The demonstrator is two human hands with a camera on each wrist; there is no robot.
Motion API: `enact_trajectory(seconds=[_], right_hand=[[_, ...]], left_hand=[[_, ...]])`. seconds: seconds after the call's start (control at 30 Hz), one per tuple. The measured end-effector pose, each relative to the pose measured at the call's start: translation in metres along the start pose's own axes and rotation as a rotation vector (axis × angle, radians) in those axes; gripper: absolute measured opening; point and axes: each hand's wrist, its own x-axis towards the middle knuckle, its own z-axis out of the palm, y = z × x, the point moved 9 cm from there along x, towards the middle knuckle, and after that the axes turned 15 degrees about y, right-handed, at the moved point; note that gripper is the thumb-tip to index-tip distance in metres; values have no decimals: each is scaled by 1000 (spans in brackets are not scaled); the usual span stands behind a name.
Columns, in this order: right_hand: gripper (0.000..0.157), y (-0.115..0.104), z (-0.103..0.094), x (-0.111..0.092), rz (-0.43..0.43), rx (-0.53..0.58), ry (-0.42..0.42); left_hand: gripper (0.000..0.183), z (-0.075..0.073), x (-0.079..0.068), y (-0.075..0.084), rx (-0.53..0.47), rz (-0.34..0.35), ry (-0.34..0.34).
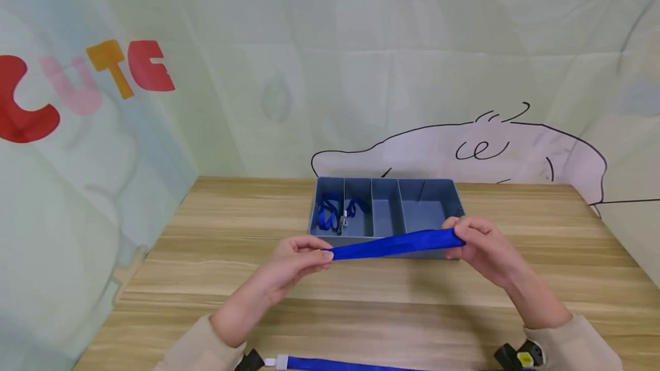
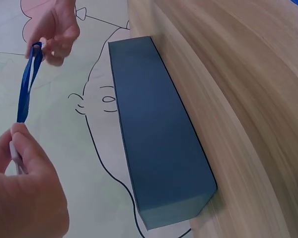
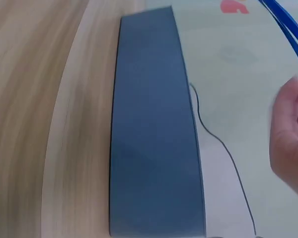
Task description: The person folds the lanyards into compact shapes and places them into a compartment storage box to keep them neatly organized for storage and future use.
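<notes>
A folded blue lanyard (image 1: 394,245) is stretched between both hands, just in front of a grey-blue divided box. The left hand (image 1: 286,268) pinches one end between thumb and fingers; a pale, flat piece (image 2: 17,157) shows at that grip in the left wrist view. At the lanyard's looped other end, the right hand (image 1: 487,251) holds it, slightly higher. Only part of the right hand (image 3: 289,134) appears in its own wrist view. Inside the box (image 1: 430,254), one coiled blue lanyard (image 1: 328,213) lies in the leftmost compartment and another (image 1: 357,206) in the one beside it.
Along the near edge of the wooden table (image 1: 216,245) lies another blue lanyard (image 1: 335,364) with a white buckle (image 1: 281,362). The box stands at the table's back, close to a printed cloth backdrop (image 1: 289,73). Metal clips (image 1: 344,220) hang near a compartment divider.
</notes>
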Motion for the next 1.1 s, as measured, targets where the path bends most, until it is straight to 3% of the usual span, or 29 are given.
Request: enact_trajectory(seconds=[0.23,0.3,0.37,0.5,0.6,0.67,0.83,1.0,1.1], right_hand=[[35,8,-16,-3,59,-175,127],[33,10,-23,-3,73,-239,198],[29,11,-31,-3,91,-348,295],[18,9,-41,-5,108,-674,458],[23,9,-44,-4,103,-864,516],[21,11,-45,-3,106,-926,534],[18,18,-48,-2,124,-935,530],[6,23,-51,-2,154,-725,487],[10,26,-52,-2,178,-628,481]], left_hand=[[10,-7,1,-1,8,8,32],[6,-8,1,-1,40,17,45],[7,-9,1,-1,85,30,64],[17,-11,3,-2,204,77,109],[22,-11,5,-3,283,119,127],[23,-12,6,-6,306,122,135],[23,-17,12,-21,301,67,156],[22,-19,17,-27,279,62,170],[22,-19,17,-31,266,51,161]])
